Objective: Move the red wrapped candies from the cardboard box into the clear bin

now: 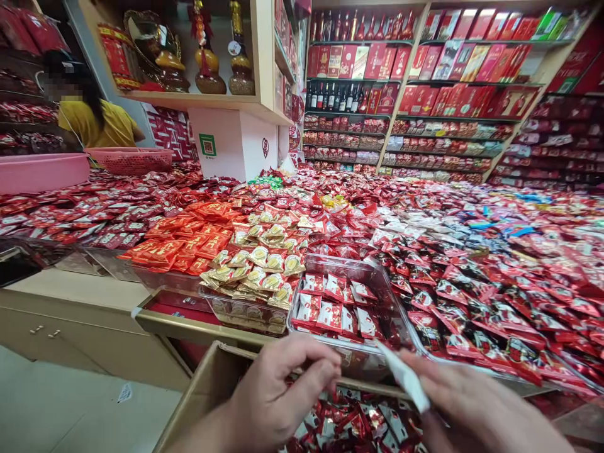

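The right hand (472,396) has its grip closed on a white packet (408,379), blurred, above the open cardboard box (189,402) and near the front rim of the clear bin (401,302). The left hand (283,387) hovers over the box with fingers curled toward the thumb; whether its grip holds anything, I cannot tell. Red-and-white packets (330,314) lie partly filling the bin, gold packets (264,267) heaped just beside it on the left
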Demonstrator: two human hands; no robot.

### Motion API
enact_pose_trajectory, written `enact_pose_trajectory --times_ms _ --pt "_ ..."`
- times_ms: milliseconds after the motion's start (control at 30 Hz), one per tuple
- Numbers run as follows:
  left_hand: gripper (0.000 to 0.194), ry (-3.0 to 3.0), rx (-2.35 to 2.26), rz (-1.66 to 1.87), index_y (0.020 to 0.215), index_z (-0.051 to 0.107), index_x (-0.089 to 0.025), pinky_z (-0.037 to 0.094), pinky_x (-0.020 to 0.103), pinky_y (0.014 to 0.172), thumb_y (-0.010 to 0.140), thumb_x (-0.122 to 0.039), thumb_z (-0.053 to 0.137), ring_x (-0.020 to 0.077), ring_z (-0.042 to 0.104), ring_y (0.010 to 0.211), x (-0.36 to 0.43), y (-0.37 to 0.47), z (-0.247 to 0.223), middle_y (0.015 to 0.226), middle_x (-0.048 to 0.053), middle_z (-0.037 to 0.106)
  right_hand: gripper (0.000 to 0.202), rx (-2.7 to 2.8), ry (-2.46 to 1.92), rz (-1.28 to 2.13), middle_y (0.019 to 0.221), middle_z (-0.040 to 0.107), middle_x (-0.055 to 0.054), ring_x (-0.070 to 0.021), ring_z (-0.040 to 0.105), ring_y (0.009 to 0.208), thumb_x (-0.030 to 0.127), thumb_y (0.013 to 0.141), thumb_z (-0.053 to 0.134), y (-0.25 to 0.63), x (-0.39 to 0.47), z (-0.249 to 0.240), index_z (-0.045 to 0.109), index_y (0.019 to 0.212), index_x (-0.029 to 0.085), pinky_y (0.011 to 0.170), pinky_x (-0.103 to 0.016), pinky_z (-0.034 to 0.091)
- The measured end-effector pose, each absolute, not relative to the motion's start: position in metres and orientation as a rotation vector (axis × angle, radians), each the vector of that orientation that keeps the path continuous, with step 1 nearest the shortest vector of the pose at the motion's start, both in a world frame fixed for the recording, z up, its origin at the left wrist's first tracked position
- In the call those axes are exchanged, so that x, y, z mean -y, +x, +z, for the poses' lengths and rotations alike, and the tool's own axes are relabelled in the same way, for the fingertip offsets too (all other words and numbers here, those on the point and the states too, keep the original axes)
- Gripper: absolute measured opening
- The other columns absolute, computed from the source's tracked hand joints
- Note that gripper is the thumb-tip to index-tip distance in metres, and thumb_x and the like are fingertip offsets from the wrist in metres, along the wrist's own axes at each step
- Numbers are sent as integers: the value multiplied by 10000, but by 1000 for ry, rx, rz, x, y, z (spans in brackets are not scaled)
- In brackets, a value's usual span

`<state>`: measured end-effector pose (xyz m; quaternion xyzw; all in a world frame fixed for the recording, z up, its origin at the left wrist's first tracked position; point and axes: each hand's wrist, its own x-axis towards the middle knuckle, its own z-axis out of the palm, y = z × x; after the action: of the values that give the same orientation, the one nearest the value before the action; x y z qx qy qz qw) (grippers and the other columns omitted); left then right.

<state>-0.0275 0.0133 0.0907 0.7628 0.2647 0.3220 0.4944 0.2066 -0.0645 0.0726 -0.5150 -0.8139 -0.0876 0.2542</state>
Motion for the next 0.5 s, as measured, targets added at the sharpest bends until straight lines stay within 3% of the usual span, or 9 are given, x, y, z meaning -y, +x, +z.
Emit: enact_pose_trajectory --times_ms 100,200,333,500 --pt "283 2476 -669 586 1020 577 -159 338 316 914 832 -165 366 200 492 1021 -50 -5 121 1072 88 575 189 2192 -1479 -564 1008 648 -78 -202 598 878 260 814 437 201 17 112 575 924 194 777 -329 456" --pt "457 2674 -890 102 1209 429 -105 231 415 996 753 -135 438 282 271 1230 -91 31 118 1317 138 376 184 2316 -1744 -637 742 658 -79 -205 603 704 206 831 382 186 -34 131 554 792 154 603 -301 440" --pt "609 2645 -1046 -54 1215 423 -100 252 541 934 628 -143 577 383 292 1199 -125 60 93 1313 198 361 117 2433 -1814 -665 688 653 -78 -201 614 652 141 802 435 173 -80 123 551 786 127 561 -281 428" --pt "684 2642 -1131 -81 1278 329 -137 266 464 957 643 -206 574 330 321 1204 -128 53 77 1345 172 316 143 2523 -1884 -627 734 634 -18 -146 604 678 180 854 429 171 -92 95 554 882 117 647 -322 468"
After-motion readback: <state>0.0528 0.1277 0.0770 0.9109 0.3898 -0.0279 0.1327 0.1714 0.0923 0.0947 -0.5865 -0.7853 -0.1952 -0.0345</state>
